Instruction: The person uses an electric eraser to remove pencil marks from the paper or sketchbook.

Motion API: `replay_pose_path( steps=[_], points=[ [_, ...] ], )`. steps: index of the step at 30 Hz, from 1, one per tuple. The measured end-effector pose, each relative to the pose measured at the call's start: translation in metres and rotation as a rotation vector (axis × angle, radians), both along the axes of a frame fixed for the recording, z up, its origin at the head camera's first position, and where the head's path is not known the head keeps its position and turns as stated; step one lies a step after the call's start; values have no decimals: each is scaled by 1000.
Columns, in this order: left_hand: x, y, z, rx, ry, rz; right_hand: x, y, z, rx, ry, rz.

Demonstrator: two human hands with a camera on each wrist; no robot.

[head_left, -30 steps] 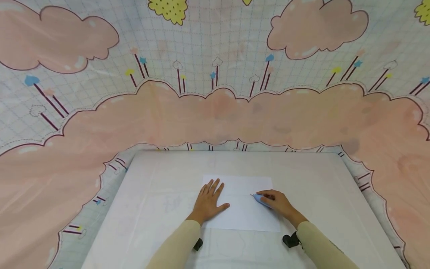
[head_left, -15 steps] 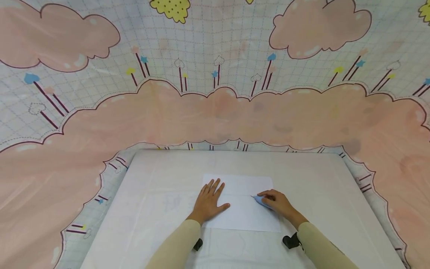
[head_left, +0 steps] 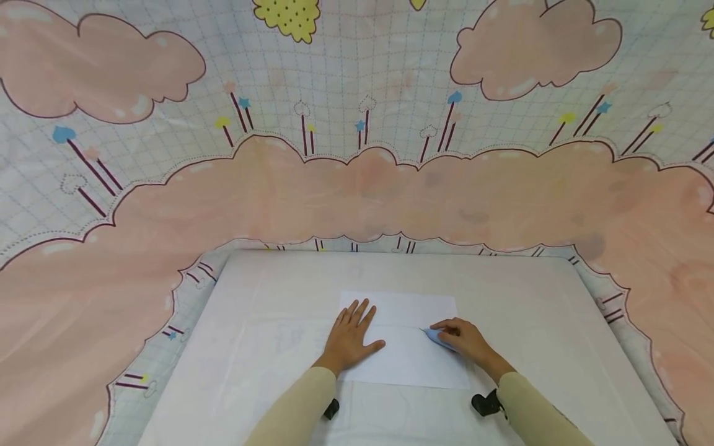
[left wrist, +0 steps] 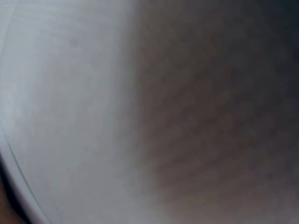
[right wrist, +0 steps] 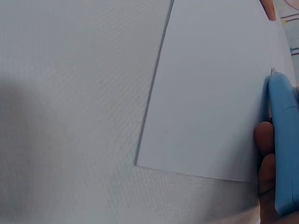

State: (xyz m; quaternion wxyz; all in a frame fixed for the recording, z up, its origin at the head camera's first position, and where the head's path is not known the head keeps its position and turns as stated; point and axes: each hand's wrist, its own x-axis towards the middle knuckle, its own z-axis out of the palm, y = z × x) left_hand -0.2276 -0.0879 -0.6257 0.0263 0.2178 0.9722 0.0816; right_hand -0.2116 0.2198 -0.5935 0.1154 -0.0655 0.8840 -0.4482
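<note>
Left: a plain, pale khaki-beige long fabric sleeve (head_left: 298, 410), ending at the wrist, the left hand (head_left: 348, 342) bare. Right: a matching pale khaki-beige long fabric sleeve (head_left: 535, 412), the right hand (head_left: 471, 342) likewise bare. Wrists: a small, rounded black left device (head_left: 332, 409), partly hidden by its sleeve; a rounded, lobed black right device (head_left: 485, 404), more fully visible, its fine details indistinct.

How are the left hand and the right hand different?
The left hand has its fingers spread out; the right hand has its fingers curled round a blue tool.
The left hand rests on the left side of the paper; the right hand is at the right side.
Both are bare and come out of beige sleeves.
</note>
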Motion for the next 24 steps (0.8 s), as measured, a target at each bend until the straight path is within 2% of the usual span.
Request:
replay_pose_path(
  steps=[9, 24],
  points=[
    [1, 2, 2, -2, -8, 8, -1, 2, -2, -13, 7, 8],
    [-5, 0, 3, 1, -26, -3, -5, 2, 0, -18, 6, 21]
  ],
)
